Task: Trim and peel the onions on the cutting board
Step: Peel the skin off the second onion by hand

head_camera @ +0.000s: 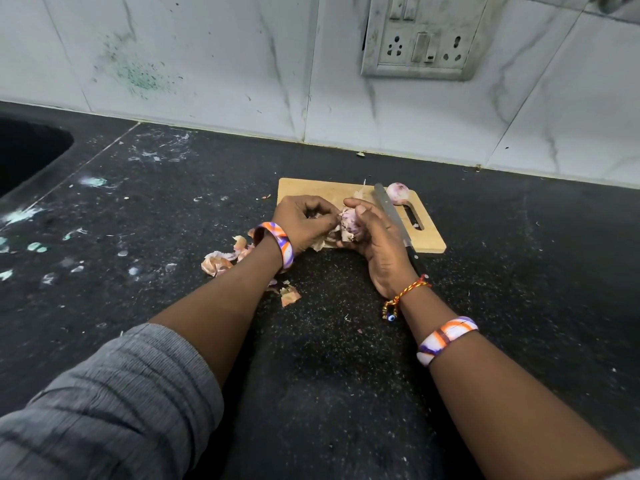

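A small wooden cutting board (322,188) lies on the black counter. Over its near edge my right hand (375,237) grips a pale purple onion (349,223). My left hand (304,223) pinches a flap of the onion's papery skin at its left side. A peeled onion (397,192) rests at the board's far right corner. A knife (389,211) lies on the board, blade pointing away, just right of my right hand; its handle end is hidden behind that hand.
Loose onion skins (216,263) lie on the black counter (173,202) left of the board and under my left wrist. A dark sink (24,150) is at far left. A tiled wall with a socket panel (420,36) stands behind.
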`<state>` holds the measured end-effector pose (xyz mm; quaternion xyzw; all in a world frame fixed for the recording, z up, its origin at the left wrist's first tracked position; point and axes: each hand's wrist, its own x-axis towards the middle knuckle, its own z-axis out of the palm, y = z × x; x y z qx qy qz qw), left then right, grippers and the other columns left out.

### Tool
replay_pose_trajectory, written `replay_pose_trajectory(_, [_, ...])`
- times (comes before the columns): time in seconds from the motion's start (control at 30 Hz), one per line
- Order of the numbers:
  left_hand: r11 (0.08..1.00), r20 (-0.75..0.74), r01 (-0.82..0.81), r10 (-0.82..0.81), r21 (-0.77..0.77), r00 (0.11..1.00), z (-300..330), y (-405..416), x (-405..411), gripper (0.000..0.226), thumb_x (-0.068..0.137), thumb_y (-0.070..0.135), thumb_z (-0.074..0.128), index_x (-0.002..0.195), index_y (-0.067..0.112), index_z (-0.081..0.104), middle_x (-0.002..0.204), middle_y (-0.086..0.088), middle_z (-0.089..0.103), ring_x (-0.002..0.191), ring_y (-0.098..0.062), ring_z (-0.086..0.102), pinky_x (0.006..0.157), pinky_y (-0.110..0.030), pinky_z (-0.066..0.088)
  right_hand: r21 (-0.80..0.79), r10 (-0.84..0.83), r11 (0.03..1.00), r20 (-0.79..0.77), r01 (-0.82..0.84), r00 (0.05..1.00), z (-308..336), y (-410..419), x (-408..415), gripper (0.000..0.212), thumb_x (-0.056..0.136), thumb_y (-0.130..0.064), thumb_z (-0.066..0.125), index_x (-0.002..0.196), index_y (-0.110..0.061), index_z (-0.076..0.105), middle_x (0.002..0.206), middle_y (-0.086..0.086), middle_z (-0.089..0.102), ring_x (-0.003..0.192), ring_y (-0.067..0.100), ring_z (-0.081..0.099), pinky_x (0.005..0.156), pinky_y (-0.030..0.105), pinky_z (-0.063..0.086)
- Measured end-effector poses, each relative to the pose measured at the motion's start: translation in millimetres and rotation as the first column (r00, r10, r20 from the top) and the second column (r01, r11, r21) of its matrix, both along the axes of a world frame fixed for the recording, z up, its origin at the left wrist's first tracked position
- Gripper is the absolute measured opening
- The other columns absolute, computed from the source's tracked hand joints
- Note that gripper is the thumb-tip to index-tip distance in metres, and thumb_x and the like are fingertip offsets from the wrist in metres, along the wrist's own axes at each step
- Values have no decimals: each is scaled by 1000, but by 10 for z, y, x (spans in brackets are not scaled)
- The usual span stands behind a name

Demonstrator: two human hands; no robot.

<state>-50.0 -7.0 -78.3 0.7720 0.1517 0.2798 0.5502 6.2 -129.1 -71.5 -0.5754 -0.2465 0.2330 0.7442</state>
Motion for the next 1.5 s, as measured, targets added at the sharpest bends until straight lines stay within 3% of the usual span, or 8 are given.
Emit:
replay_pose_trajectory(0.2, [991,-30,89,-92,-97,995,40,-79,-24,14,72,15,75,79,20,64,71,-1,63,65,-17,56,64,-29,51,20,-37,999,-21,38,999,-31,7,24,17,94,-11,45,91,-20,59,98,3,59,83,10,58,68,24,56])
replay_pose_trajectory(0.37, [994,-49,87,-90,-59,995,25,-75,-31,24,69,13,77,91,13,67,73,2,64,62,-15,57,66,-35,53,-10,-68,998,24,69,997,-56,23,22,13,91,-13,51,92,-22,60,105,10,58,98,23,55,89,44,49])
replay_pose_trajectory(0.53, [995,-24,84,-85,-46,996,-4,5,-36,21,74,8,72,95,11,70,85,-6,70,77,-20,63,83,-36,52,36,-64,997,-9,64,998,-54,4,28,15,92,-10,48,98,-16,61,99,7,61,76,10,64,67,23,58])
replay_pose_trajectory(0.63, [998,-10,64,-64,-29,998,-10,40,-27,17,76,4,68,92,10,70,81,-2,69,72,-16,60,78,-32,52,59,-63,996,-35,65,997,-57,0,36,16,93,-9,46,104,-8,58,113,10,58,67,6,67,61,21,58])
replay_pose_trajectory(0.73, [998,-23,41,-42,-42,999,-24,35,-21,12,77,6,68,80,18,71,68,-4,66,64,-23,53,58,-25,47,55,-67,996,-51,69,996,-72,5,41,15,93,-10,46,101,-8,59,119,19,53,64,7,67,60,21,58])
replay_pose_trajectory(1.03, [989,14,-24,26,-148,1000,0,11,-8,25,78,2,63,61,19,65,56,8,64,52,-7,56,53,-16,46,53,-57,997,-113,63,992,-50,-2,46,13,94,-8,46,94,-10,59,118,17,53,88,23,61,63,30,59])
replay_pose_trajectory(1.27, [966,45,-1,13,-258,999,4,25,3,21,79,6,61,64,21,65,54,8,66,69,-28,57,61,-31,46,55,-80,994,-152,89,985,0,-12,12,11,92,-5,49,85,-11,55,86,7,59,75,19,61,59,31,58])
replay_pose_trajectory(1.5, [985,68,120,-113,-123,991,-6,-18,-25,12,76,16,71,86,20,69,84,-1,69,80,-15,62,79,-32,53,28,-75,997,-78,78,994,-18,-16,-1,12,89,-3,53,89,-11,62,93,8,64,73,10,65,64,27,58])
